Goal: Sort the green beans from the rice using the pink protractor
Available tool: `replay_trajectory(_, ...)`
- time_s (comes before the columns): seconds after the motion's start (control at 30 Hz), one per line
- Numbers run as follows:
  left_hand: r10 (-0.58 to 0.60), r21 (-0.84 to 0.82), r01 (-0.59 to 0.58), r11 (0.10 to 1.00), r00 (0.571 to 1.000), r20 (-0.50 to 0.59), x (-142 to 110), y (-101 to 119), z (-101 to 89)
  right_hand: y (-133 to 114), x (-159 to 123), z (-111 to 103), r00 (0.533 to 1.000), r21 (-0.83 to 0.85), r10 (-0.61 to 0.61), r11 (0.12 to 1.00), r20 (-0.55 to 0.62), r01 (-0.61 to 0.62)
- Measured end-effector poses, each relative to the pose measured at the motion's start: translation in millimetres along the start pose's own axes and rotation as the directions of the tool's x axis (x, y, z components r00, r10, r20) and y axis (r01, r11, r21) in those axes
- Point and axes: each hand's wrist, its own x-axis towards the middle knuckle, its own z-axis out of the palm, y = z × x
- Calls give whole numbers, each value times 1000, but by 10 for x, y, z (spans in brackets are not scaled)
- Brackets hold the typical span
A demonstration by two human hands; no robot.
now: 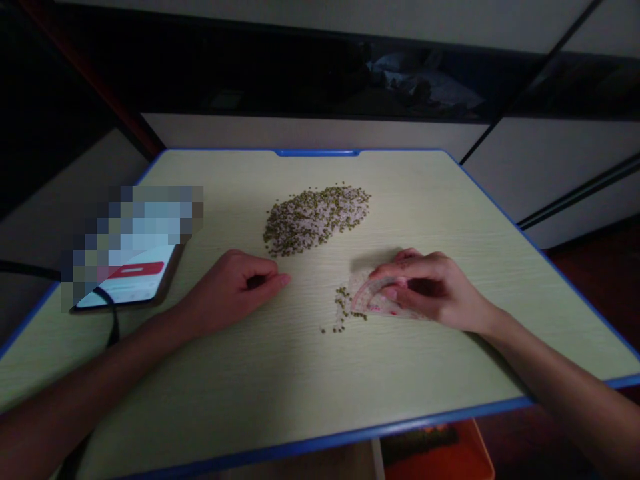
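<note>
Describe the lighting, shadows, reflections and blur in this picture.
In the head view: dim light, with the phone screen brightest and partly pixelated; soft shadows beside the right hand and across the near tabletop; pale reflections in the dark glossy panel; pale grains among the mung beans blur together.

A pile of green and pale grains [315,221] lies toward the far edge of the counter [440,200]. Closer to the near edge, the right grip [443,288] pinches a pink-patterned sheet [371,303] beside a small scatter [342,294]. The left grip [231,288] is curled; a lit phone [145,257] lies by the left edge.
</note>
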Motion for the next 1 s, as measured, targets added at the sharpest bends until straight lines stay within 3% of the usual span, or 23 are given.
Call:
replay_trajectory(0.27, -10, -9, 10, 1000, 1000, 7, -1, 12, 5, -6, -1, 0, 1000, 22, 2, 1000, -3, -2)
replay_trajectory(1.0, -19, -11, 19, 1000, 1000, 5, 2, 21, 2, -41, 10, 38, 989, 24, -133, 991, 71, 131)
